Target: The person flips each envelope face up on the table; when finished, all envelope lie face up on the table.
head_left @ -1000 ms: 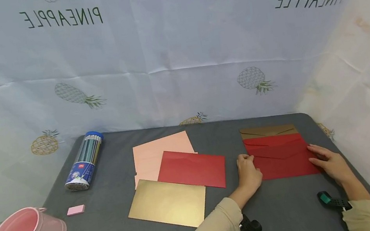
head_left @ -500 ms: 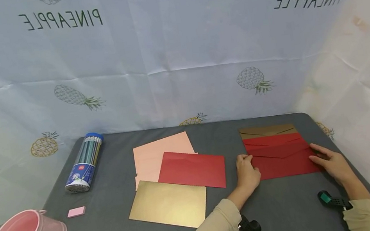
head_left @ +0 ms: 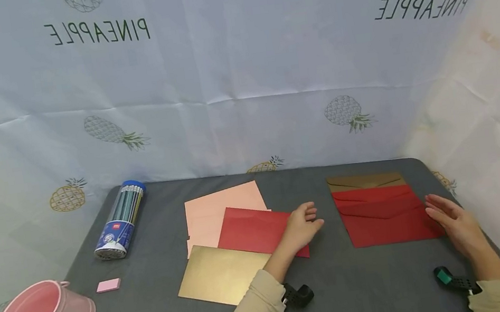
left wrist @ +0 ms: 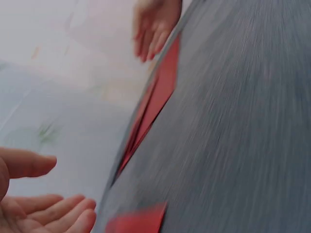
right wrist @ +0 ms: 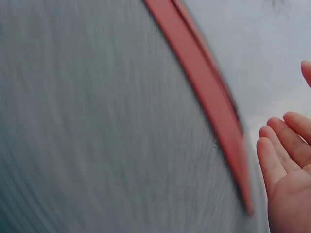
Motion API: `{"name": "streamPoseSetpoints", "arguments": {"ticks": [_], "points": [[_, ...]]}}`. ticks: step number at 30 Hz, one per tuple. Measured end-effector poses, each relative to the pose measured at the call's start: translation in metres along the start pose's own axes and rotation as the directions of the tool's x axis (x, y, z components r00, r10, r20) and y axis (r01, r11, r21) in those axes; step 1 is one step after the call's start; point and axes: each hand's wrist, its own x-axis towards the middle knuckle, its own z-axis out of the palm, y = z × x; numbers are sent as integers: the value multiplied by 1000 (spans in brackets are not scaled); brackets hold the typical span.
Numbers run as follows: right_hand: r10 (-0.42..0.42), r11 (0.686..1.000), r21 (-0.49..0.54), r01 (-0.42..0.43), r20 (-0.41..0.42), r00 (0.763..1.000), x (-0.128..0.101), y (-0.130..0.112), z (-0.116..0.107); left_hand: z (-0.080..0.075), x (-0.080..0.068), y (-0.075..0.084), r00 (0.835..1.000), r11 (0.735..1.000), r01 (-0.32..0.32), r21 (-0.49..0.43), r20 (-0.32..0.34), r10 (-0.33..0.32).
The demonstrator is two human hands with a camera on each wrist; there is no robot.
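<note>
Looked to me like you were roughly partway through sorting envelopes. Going left to right: the loose bunch sat near the middle of the tabletop [head_left: 156,308], with the pink envelopes [head_left: 219,208] at the back, the single red envelope [head_left: 253,230] overlapping them, and the gold envelope [head_left: 221,274] at about 6 o'clock from that. None of those had joined a stack yet.

Your left hand [head_left: 302,226] rested over the right end of that single red envelope, fingers relaxed and nearly straight, thumb apart, holding nothing as far as I could tell. The left wrist view showed the same loose, spread fingers, though it was blurry.

At 3 o'clock from there was the stack of red envelopes [head_left: 385,214], flaps up, lying on a brown envelope [head_left: 364,180] that peeked out at 12 o'clock. That pile looked squared up and done for now.

Your right hand [head_left: 456,225] sat flat at the stack's right edge, fingers straight and together, touching or just beside it, gripping nothing.
</note>
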Motion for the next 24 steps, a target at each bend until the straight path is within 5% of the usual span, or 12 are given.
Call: {"name": "streamPoseSetpoints", "arguments": {"ticks": [5, 11, 19, 24], "points": [[-22, 993, -111, 27, 42, 999, -3, -14, 37, -50, -12, -7, 1000, 1000, -21, -7, -8, 21], [-20, 969, -237, 63, 181, 983, -10, -18, 93, -102, -26, -14, 996, 1000, -15, -12, -92, 14], [52, 990, -138, -2, 364, 930, -11, -8, 171, -155, -41, -22, 979, 999, 17, -31, -205, -23], [128, 988, -133, -80, 408, 904, -9, 1, 205, -174, -51, -32, 973, 997, 50, -54, -221, -61]]}}
